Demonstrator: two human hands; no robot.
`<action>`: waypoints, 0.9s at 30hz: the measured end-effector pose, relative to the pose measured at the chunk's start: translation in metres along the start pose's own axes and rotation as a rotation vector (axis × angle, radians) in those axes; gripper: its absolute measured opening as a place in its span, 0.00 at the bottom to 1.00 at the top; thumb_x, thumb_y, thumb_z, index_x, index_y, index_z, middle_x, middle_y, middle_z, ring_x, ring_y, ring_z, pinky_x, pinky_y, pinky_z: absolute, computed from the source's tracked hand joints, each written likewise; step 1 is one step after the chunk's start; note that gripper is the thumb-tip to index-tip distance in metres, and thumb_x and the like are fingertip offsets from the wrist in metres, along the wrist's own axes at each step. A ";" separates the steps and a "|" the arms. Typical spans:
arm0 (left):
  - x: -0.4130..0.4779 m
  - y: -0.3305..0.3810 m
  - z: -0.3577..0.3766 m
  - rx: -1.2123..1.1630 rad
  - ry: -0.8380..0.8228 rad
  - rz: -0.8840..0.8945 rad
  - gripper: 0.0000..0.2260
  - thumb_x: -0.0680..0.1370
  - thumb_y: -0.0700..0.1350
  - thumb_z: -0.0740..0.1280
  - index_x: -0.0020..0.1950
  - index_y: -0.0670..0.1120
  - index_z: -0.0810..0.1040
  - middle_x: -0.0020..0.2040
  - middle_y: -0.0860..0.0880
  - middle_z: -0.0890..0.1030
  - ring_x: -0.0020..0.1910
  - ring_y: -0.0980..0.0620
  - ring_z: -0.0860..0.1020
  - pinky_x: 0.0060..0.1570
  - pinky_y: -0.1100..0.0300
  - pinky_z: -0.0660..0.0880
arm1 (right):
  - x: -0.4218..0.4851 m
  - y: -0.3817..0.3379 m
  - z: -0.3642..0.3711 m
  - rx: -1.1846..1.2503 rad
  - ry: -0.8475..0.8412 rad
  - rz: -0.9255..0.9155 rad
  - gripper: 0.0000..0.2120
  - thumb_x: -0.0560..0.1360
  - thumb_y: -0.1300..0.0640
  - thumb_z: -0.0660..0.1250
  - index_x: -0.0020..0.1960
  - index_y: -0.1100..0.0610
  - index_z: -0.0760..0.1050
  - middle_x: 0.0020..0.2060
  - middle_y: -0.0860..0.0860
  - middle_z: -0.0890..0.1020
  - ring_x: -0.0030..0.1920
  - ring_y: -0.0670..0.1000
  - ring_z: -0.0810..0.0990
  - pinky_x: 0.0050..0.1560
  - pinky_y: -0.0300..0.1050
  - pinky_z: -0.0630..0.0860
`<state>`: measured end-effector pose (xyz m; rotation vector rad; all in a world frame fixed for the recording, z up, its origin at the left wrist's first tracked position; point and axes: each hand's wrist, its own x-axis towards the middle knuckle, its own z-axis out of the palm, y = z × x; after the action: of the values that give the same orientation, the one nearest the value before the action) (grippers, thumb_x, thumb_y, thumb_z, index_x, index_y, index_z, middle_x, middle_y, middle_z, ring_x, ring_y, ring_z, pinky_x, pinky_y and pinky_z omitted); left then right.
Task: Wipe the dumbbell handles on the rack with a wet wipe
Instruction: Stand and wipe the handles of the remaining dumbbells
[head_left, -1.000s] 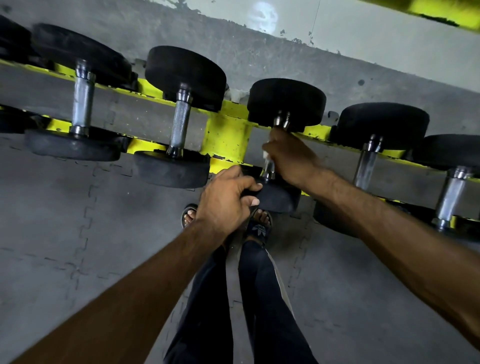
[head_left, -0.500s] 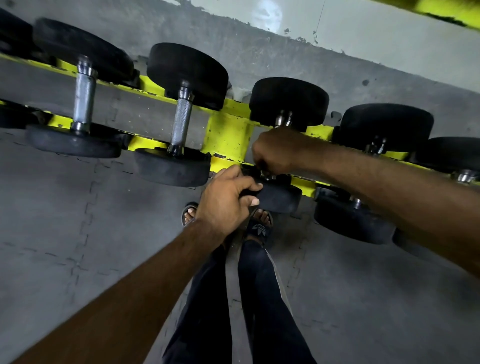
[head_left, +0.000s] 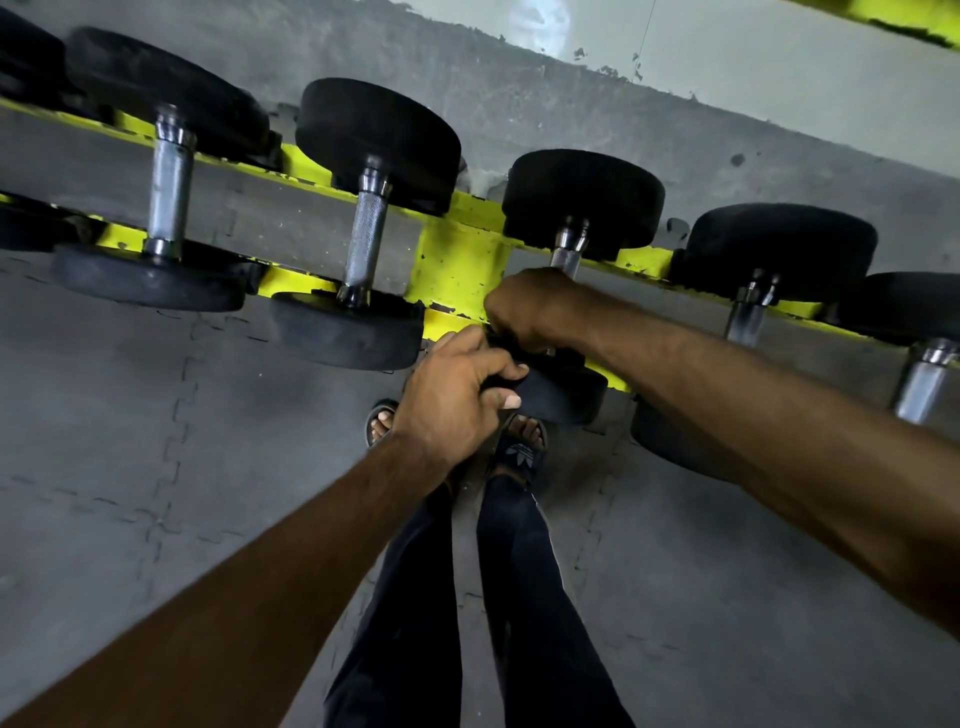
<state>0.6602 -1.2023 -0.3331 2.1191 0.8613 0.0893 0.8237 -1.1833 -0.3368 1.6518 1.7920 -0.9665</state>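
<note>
Plainly, the right hand (head_left: 535, 312) was closed round the lower stretch of the steel handle (head_left: 568, 254) of the middle dumbbell (head_left: 582, 202). Its fingers were wrapped under and the knuckles were up. Only a short knurled piece of the bar showed above the fist, just below the far black head. Whether a wipe lay inside that fist could not be told, as the fingers hid it.

The left hand (head_left: 457, 400) clamped the same dumbbell's near head (head_left: 571, 397). Its fingers curled over the top edge of the black disc and the thumb lay against the rim. The two hands were nearly touching, the right just beyond the left.

The yellow rack (head_left: 460, 270) carried the dumbbells in a row. Each lay across its two rails, with one head on the far rail and one on the near rail. Left of the gripped one sat a second dumbbell (head_left: 369, 239), and beyond it a third dumbbell (head_left: 169, 192), both with bare steel handles. To the right lay a fourth dumbbell (head_left: 779, 249) and a fifth dumbbell (head_left: 924, 379), both partly hidden behind the right forearm.

Below the rack was a floor of grey interlocking mats (head_left: 156, 441). The person's legs (head_left: 410, 597) stood there in dark trousers and sandals (head_left: 522, 452).
</note>
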 end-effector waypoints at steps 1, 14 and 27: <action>0.000 0.000 0.000 -0.001 -0.005 0.005 0.11 0.67 0.43 0.78 0.49 0.49 0.85 0.41 0.57 0.67 0.45 0.47 0.73 0.43 0.54 0.73 | -0.004 0.003 0.000 0.032 0.041 -0.013 0.02 0.73 0.59 0.69 0.43 0.57 0.78 0.39 0.56 0.76 0.46 0.58 0.80 0.38 0.44 0.68; 0.000 -0.001 -0.001 -0.015 0.000 -0.009 0.10 0.69 0.43 0.78 0.48 0.49 0.85 0.41 0.55 0.69 0.45 0.51 0.71 0.43 0.56 0.72 | -0.038 0.020 0.110 1.560 0.558 0.665 0.12 0.69 0.69 0.75 0.44 0.55 0.77 0.38 0.52 0.82 0.41 0.51 0.81 0.43 0.45 0.79; 0.000 -0.001 0.000 -0.012 -0.003 -0.021 0.10 0.68 0.43 0.79 0.47 0.50 0.85 0.41 0.55 0.70 0.45 0.50 0.71 0.43 0.56 0.72 | -0.025 0.059 0.096 1.746 0.158 0.371 0.12 0.76 0.74 0.63 0.54 0.63 0.79 0.42 0.57 0.85 0.42 0.54 0.85 0.51 0.50 0.83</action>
<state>0.6590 -1.2018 -0.3337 2.0985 0.8784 0.0800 0.8757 -1.2737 -0.3861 2.7574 0.2376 -2.5023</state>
